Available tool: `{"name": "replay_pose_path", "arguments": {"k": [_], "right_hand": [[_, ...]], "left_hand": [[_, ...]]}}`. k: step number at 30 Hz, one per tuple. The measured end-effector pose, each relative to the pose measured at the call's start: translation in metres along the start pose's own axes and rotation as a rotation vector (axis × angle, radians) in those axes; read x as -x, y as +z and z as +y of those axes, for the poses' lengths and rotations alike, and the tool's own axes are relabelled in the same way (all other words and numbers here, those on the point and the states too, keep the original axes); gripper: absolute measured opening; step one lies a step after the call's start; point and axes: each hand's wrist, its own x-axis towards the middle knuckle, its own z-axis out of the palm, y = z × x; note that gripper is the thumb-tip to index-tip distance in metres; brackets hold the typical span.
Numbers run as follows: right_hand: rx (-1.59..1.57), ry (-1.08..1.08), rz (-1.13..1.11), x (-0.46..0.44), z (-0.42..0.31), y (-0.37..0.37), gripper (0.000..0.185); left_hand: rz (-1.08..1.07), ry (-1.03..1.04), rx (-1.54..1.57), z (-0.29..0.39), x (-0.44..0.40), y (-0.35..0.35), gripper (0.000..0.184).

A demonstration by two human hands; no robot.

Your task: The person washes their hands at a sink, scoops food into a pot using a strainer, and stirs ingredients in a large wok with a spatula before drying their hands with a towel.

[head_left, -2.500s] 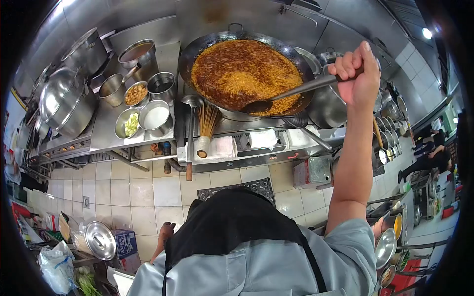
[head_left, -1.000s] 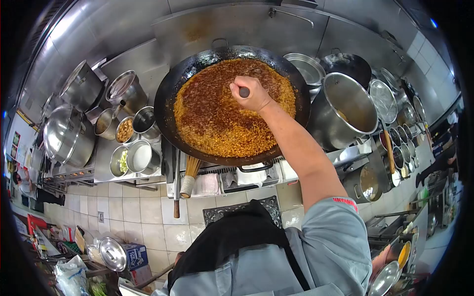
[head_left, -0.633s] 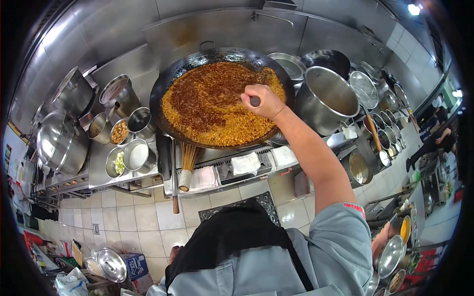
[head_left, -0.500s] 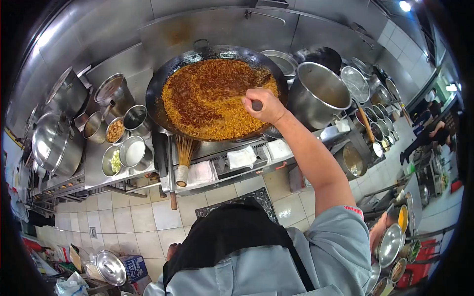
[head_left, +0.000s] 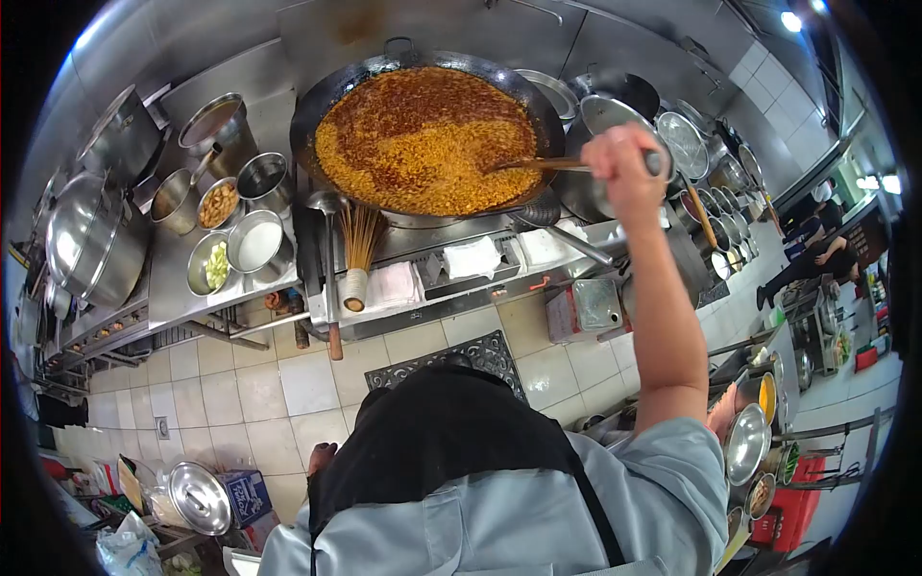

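My right hand (head_left: 629, 168), a little blurred, is wrapped round the handle of a long-handled utensil (head_left: 552, 164), out past the right rim of the wok. The utensil's far end is in the golden grains (head_left: 442, 178) at the wok's right side. Dark brown sauce (head_left: 423, 101) covers the grains toward the back and left. The large black wok (head_left: 309, 158) sits on the stove. My left hand (head_left: 323, 455) hangs low beside the black apron, small and partly hidden, so its fingers are unclear.
A bamboo brush (head_left: 357, 259), a ladle (head_left: 331, 278) and folded white cloths (head_left: 473, 257) lie along the stove front. Left of the wok stand a bowl of white powder (head_left: 257, 245) and several pots. A skimmer (head_left: 562, 230) and a big pot (head_left: 610, 113) are at right.
My right hand has moved right and slightly up from above the wok, drawing the utensil toward the right rim. More golden grains show at the front. The view has shifted.
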Motion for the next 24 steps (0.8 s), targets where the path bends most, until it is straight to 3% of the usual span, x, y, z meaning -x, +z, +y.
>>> {"name": "replay_pose_path", "arguments": {"k": [3,6,9,12,15,18,21,24], "right_hand": [[-0.112,0.033,0.037,-0.017,-0.032,-0.008,0.035],[-0.093,0.076,0.016,-0.031,-0.061,-0.009,0.039],[-0.133,0.130,-0.022,-0.041,-0.067,-0.010,0.041],[-0.230,0.190,-0.039,-0.045,-0.048,-0.010,0.040],[-0.292,0.184,-0.003,-0.033,0.002,-0.003,0.038],[-0.264,0.144,-0.024,-0.017,0.060,0.006,0.039],[-0.243,0.092,0.043,-0.010,0.112,0.020,0.038],[-0.264,0.027,0.086,-0.023,0.160,0.033,0.034]], "left_hand": [[0.082,0.526,-0.462,-0.021,-0.002,0.004,0.037],[0.020,0.020,-0.023,-0.010,0.006,0.001,0.032],[0.012,0.058,-0.037,-0.003,0.022,-0.005,0.031],[0.041,0.503,-0.489,-0.010,0.021,-0.011,0.032],[0.003,0.147,-0.002,-0.007,0.007,-0.008,0.037],[0.040,-0.073,0.181,0.029,0.029,-0.015,0.039],[-0.031,-0.056,0.117,0.026,0.019,-0.016,0.039],[0.094,-0.157,0.185,0.026,0.008,-0.004,0.051]]}}
